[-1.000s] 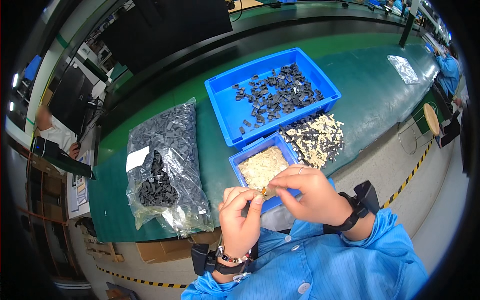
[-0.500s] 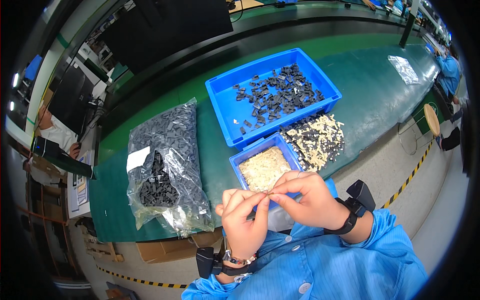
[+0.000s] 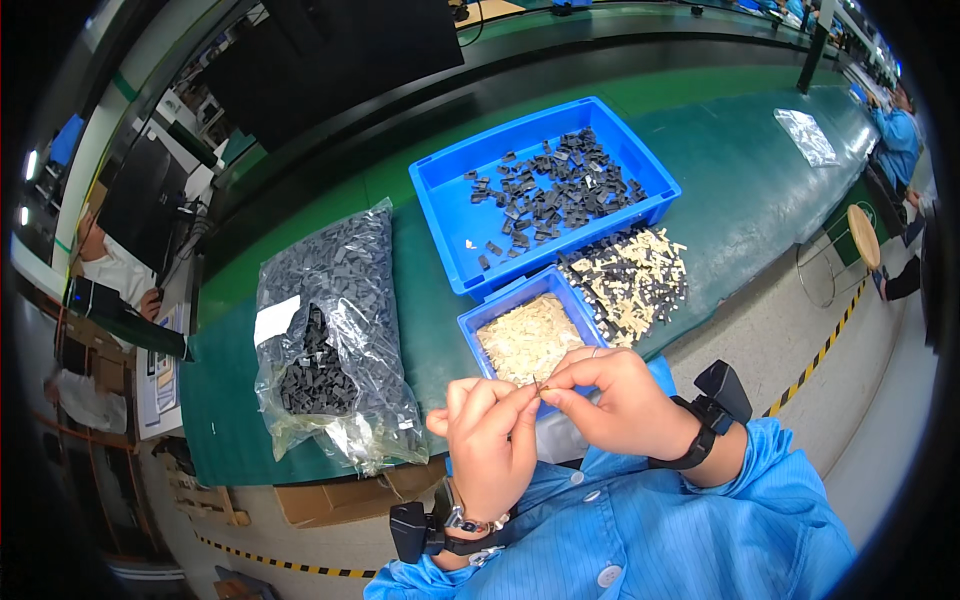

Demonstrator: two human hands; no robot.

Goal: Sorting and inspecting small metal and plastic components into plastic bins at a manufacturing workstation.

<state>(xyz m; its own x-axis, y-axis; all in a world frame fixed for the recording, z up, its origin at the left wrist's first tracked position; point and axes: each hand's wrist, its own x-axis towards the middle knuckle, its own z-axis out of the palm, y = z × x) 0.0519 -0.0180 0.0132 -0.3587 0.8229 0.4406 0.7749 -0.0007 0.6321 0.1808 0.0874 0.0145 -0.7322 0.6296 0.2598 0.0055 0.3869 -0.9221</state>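
My left hand (image 3: 490,440) and my right hand (image 3: 622,405) meet fingertip to fingertip over the near edge of a small blue bin (image 3: 468,322). Both are closed in a pinch. A tiny dark part (image 3: 537,386) shows between the fingertips; its shape is mostly hidden by the fingers. Cream-coloured small pieces (image 3: 530,335) fill the bin just beyond my hands. To the right of that bin lies a loose pile of mixed black and cream pieces (image 3: 635,285) on the green mat.
A large blue tray (image 3: 440,215) holding scattered black plastic pieces (image 3: 565,180) stands behind the small bin. On the left lies a big clear bag (image 3: 330,330) of black pieces. A flat plastic bag (image 3: 806,138) rests far right on the green table (image 3: 740,200). Other people sit at both sides.
The fingertips have shifted slightly, and the dark part now sticks up a little between them. My left hand has turned slightly. The bins, bag and pile stay put.
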